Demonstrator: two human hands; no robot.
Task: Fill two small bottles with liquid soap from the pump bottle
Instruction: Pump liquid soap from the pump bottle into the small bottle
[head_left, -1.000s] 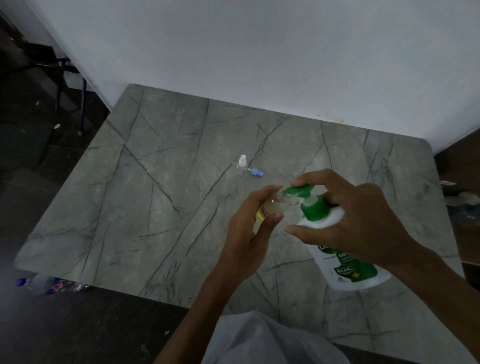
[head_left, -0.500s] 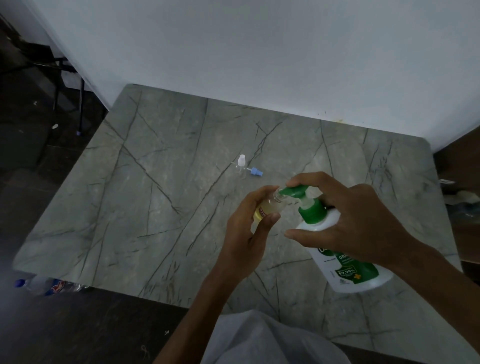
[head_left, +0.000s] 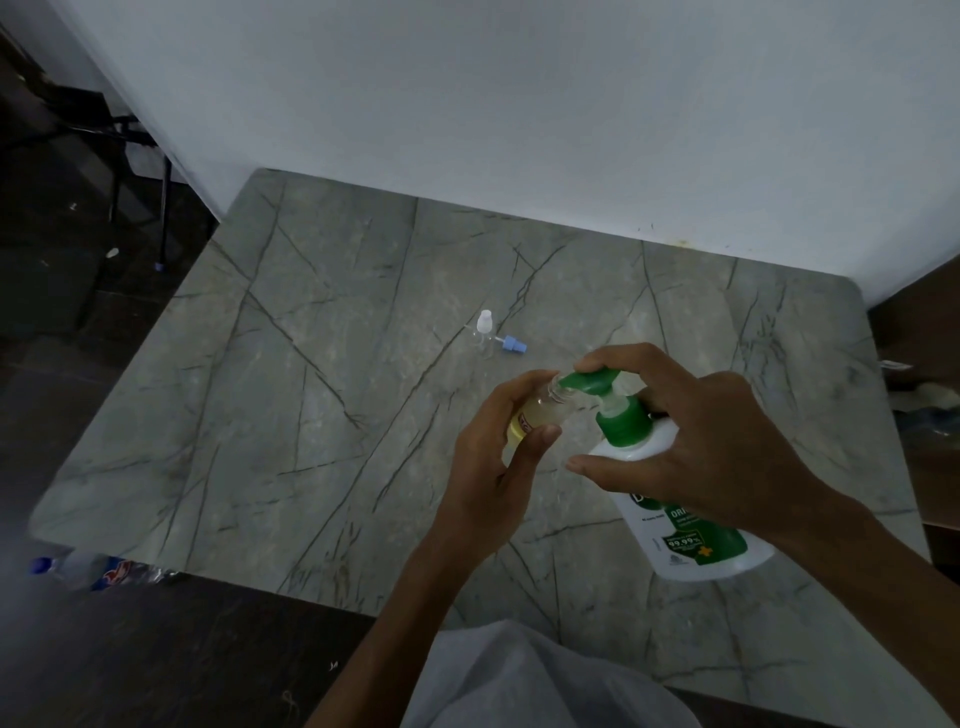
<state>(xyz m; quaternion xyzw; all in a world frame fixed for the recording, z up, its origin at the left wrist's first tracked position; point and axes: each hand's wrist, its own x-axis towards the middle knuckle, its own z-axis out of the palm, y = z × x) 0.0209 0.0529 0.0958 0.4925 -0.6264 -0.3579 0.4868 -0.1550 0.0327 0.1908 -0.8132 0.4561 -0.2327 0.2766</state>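
The left hand (head_left: 493, 473) held a small bottle (head_left: 543, 410) just above the desk (head_left: 311, 415), its fingers (head_left: 519, 387) and thumb curled round the body and pinching it. The bottle was tilted, its open mouth touching the spout of the green pump head (head_left: 592, 382), and it held some yellowish liquid. The right hand (head_left: 722, 447) gripped the pump bottle (head_left: 691, 540), which stood leaning on the desk at the right. Its forefinger lay curled over the pump head, the other fingers were bent behind the neck, and the thumb reached across the white shoulder. Farther back, well apart from both hands, a second small bottle (head_left: 484, 332) stood capped in white, with a blue cap (head_left: 514, 344) lying just beside it. A plastic bottle (head_left: 98, 569) lay on the floor at the desk's near left corner.
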